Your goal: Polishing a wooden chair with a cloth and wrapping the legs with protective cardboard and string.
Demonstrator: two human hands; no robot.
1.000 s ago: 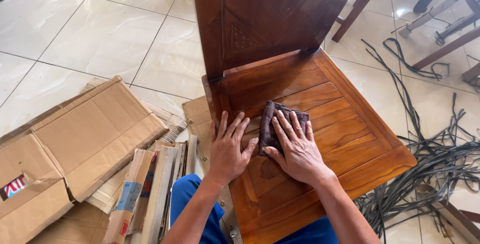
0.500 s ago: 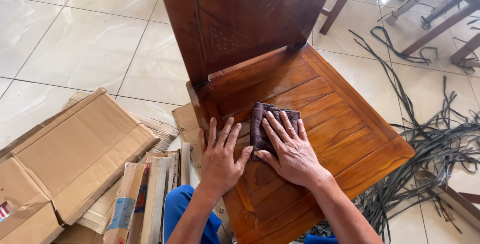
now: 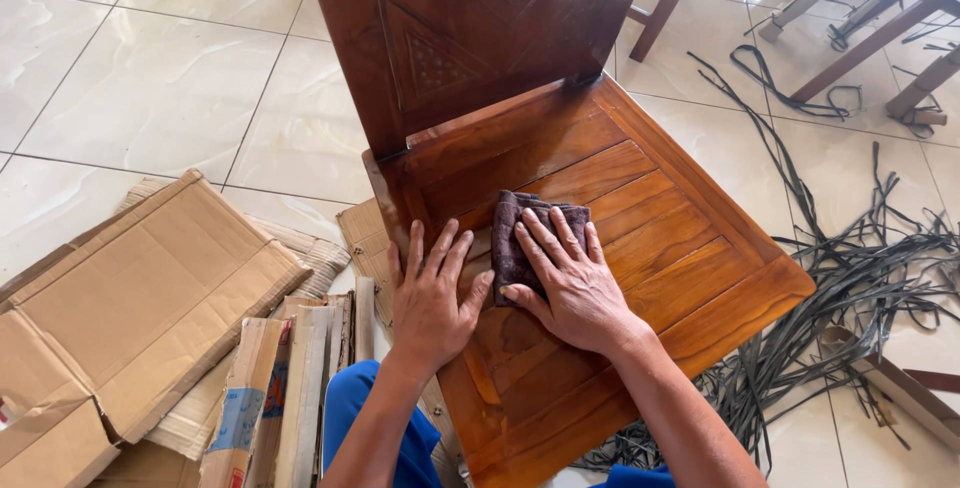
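Note:
A glossy brown wooden chair stands in front of me, its slatted seat (image 3: 690,238) facing up and its carved backrest (image 3: 470,38) rising at the top. My right hand (image 3: 565,283) lies flat on a folded dark brown cloth (image 3: 515,228), pressing it against the seat's slats. Beside it, my left hand (image 3: 430,293) rests palm down with fingers spread on the seat's left edge, holding nothing.
Flattened cardboard boxes (image 3: 140,298) lie on the white tiled floor at the left. A tangle of dark straps (image 3: 860,278) covers the floor to the right. Other chair legs (image 3: 870,38) stand at the top right. My blue trouser leg (image 3: 370,418) shows below.
My view has shifted, so the chair sits more to the left in the frame. Both hands and the cloth stay at about the same place on the seat.

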